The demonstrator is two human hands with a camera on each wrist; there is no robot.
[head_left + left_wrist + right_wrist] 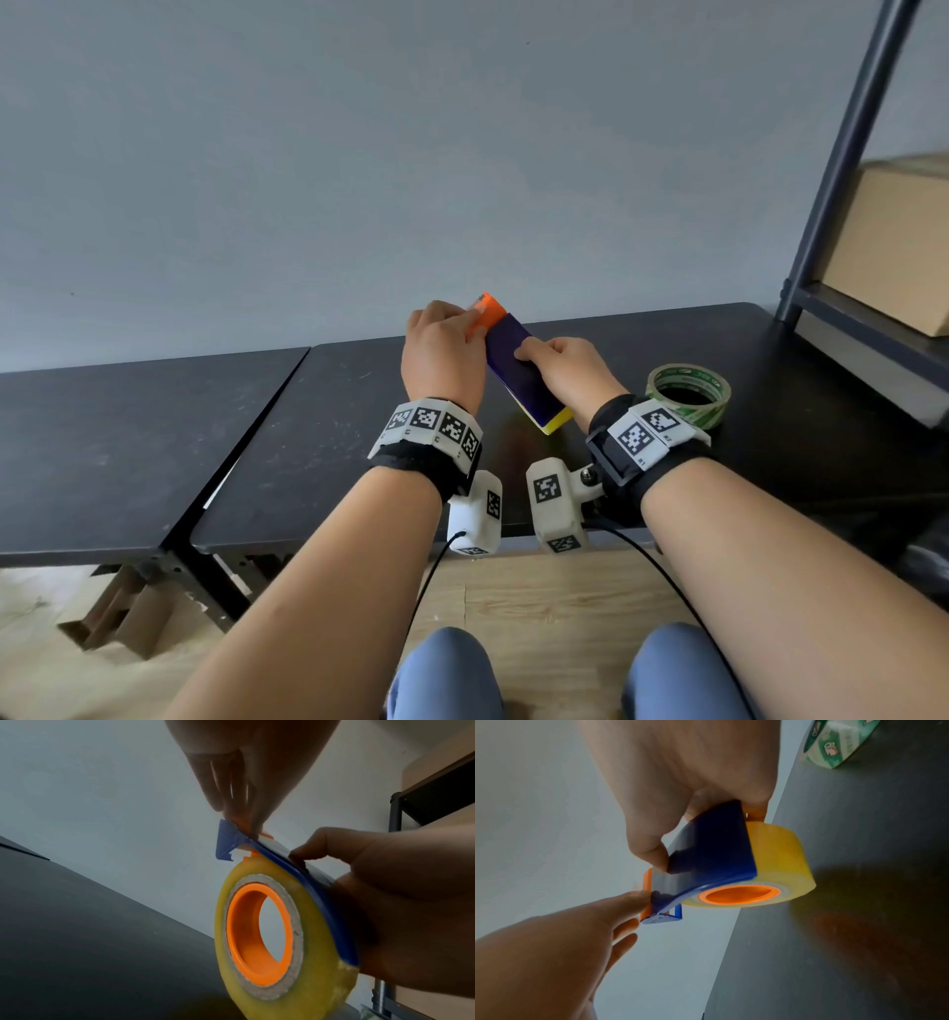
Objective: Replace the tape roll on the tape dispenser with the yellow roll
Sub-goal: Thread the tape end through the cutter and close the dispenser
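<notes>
The tape dispenser is blue with an orange cutter end and is held tilted above the black table. A yellow roll sits on its orange hub under the blue cover. My right hand grips the blue body, thumb on top. My left hand pinches the orange cutter end between fingertips and thumb; its index fingertip lies against the orange flap.
A white-and-green tape roll lies flat on the table just right of my right wrist. A dark metal shelf with a cardboard box stands at the far right. A second black table adjoins on the left.
</notes>
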